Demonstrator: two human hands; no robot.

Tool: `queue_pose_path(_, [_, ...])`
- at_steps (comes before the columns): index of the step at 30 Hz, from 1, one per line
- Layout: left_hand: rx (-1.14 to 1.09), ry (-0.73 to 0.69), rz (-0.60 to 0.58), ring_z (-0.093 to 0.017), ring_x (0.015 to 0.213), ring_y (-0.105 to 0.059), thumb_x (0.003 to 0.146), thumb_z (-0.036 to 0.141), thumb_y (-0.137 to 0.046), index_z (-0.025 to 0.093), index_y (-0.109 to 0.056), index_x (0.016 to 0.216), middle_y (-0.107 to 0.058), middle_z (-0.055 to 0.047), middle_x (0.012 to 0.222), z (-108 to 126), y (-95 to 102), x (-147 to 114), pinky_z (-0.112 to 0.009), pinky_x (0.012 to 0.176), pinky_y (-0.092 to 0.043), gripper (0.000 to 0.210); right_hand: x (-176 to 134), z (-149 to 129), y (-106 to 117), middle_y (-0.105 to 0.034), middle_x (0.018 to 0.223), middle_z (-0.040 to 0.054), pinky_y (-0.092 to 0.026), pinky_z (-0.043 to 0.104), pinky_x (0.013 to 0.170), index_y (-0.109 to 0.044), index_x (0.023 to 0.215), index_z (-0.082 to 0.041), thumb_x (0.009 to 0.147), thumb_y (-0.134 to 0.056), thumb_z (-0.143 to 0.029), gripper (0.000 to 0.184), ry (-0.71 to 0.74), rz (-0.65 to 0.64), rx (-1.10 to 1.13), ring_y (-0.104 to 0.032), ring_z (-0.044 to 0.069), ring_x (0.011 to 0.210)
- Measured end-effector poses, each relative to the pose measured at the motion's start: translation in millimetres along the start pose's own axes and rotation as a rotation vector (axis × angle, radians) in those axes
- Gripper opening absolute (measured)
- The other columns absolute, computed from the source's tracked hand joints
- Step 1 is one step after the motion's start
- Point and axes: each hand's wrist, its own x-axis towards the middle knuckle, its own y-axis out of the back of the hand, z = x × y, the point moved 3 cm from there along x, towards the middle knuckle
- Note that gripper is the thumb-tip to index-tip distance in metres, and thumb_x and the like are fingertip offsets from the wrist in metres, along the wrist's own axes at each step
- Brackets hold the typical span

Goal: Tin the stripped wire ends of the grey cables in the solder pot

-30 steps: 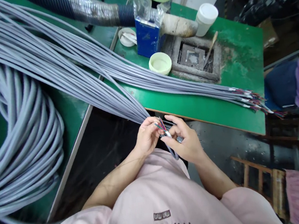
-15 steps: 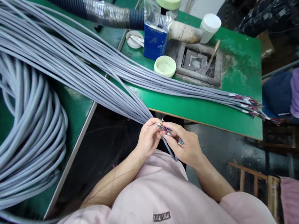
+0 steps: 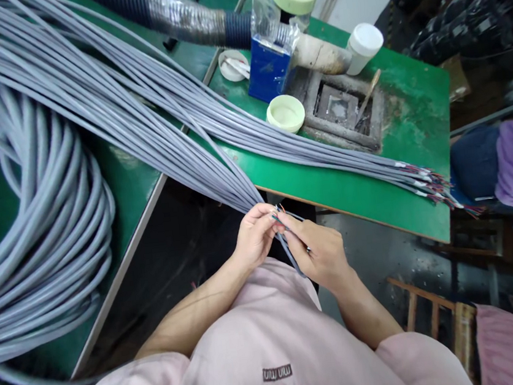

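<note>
In front of my body, my left hand (image 3: 256, 236) is closed on the end of a grey cable (image 3: 291, 253), whose lower part loops down beside my shirt. My right hand (image 3: 321, 248) pinches the thin coloured wires (image 3: 278, 215) that stick out of that end; red and green ones show, the rest is hidden by my fingers. The fingertips of both hands meet there. Behind my left hand runs a bundle of grey cables (image 3: 199, 174), hanging off the table edge towards me.
More grey cables (image 3: 326, 155) lie across the green table (image 3: 405, 200), their stripped ends at its right edge. Beyond them stand a solder pot (image 3: 339, 109) with a stick in it, a pale lid (image 3: 285, 114), a blue box (image 3: 267, 67) and a duct hose (image 3: 185, 18). Coiled cable (image 3: 54, 209) fills the left.
My right hand has turned and its fingertips have closed in on the wires, covering more of them. My left hand stays almost where it was.
</note>
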Motion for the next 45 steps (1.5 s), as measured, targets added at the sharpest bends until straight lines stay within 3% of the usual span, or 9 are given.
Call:
queue_pose_path(19, [0.151, -0.059, 0.004, -0.007, 0.049, -0.056, 0.063, 0.031, -0.080, 0.015, -0.067, 0.068, -0.064, 0.001, 0.059, 4.9, 1.7, -0.4, -0.019, 0.053, -0.047, 0.021, 0.9, 2.1, 5.3, -0.063, 0.064, 0.0005, -0.042, 0.024, 0.055, -0.063, 0.121, -0.017, 0.090, -0.048, -0.012, 0.035, 0.015, -0.027, -0.040, -0.053, 0.011, 0.053])
queue_pose_path(21, [0.165, -0.078, 0.006, -0.007, 0.049, -0.056, 0.064, 0.031, -0.080, 0.015, -0.067, 0.068, -0.063, 0.002, 0.058, 5.1, 2.0, -0.1, -0.018, 0.053, -0.047, 0.021, 0.6, 3.3, 5.0, -0.065, 0.069, 0.0005, -0.044, 0.023, 0.057, -0.061, 0.122, -0.019, 0.090, -0.048, -0.013, 0.035, -0.048, -0.047, 0.063, -0.055, 0.011, 0.055])
queue_pose_path(27, [0.252, -0.195, -0.002, -0.008, 0.056, -0.055, 0.071, 0.033, -0.076, 0.017, -0.068, 0.072, -0.063, 0.001, 0.065, 5.9, -0.9, 0.0, -0.020, 0.058, -0.046, 0.018, -3.6, 18.1, -5.7, -0.055, 0.064, -0.0096, -0.046, 0.020, 0.052, -0.043, 0.132, -0.025, 0.078, -0.069, -0.026, 0.060, -0.518, -0.118, 0.658, -0.052, 0.008, 0.049])
queue_pose_path(30, [0.363, -0.281, -0.006, -0.010, 0.061, -0.054, 0.072, 0.033, -0.075, 0.017, -0.068, 0.070, -0.060, 0.001, 0.068, 7.7, -5.9, -1.9, -0.022, 0.060, -0.044, 0.017, -1.6, 22.9, -10.9, -0.051, 0.060, -0.0102, -0.039, 0.019, 0.046, -0.054, 0.111, -0.023, 0.073, -0.072, -0.028, 0.042, -0.599, -0.149, 0.751, -0.047, 0.007, 0.047])
queue_pose_path(35, [0.436, -0.322, -0.019, -0.010, 0.060, -0.050, 0.072, 0.034, -0.075, 0.017, -0.067, 0.068, -0.057, 0.001, 0.065, 8.5, -14.1, -4.7, -0.022, 0.059, -0.040, 0.019, 5.6, 24.0, -8.6, -0.050, 0.058, -0.0084, -0.033, 0.019, 0.042, -0.057, 0.084, -0.020, 0.077, -0.068, -0.028, 0.016, -0.612, -0.069, 0.815, -0.041, 0.005, 0.043])
queue_pose_path(41, [0.436, -0.339, -0.033, -0.009, 0.058, -0.047, 0.075, 0.032, -0.072, 0.017, -0.065, 0.066, -0.054, 0.002, 0.063, 8.4, -23.4, -8.3, -0.022, 0.057, -0.038, 0.019, 6.6, 26.8, -5.1, -0.045, 0.044, -0.0089, -0.030, 0.020, 0.039, -0.054, 0.068, -0.019, 0.083, -0.061, -0.031, 0.020, -0.638, 0.017, 0.873, -0.037, 0.006, 0.035])
queue_pose_path(45, [0.424, -0.317, -0.007, -0.009, 0.056, -0.046, 0.072, 0.033, -0.073, 0.016, -0.064, 0.064, -0.054, 0.003, 0.060, 2.7, -27.1, -8.7, -0.022, 0.057, -0.037, 0.021, 4.0, 33.8, -6.0, -0.050, 0.048, -0.0070, -0.039, 0.021, 0.049, -0.054, 0.067, -0.019, 0.083, -0.061, -0.031, 0.021, -0.621, 0.218, 0.887, -0.045, 0.007, 0.043])
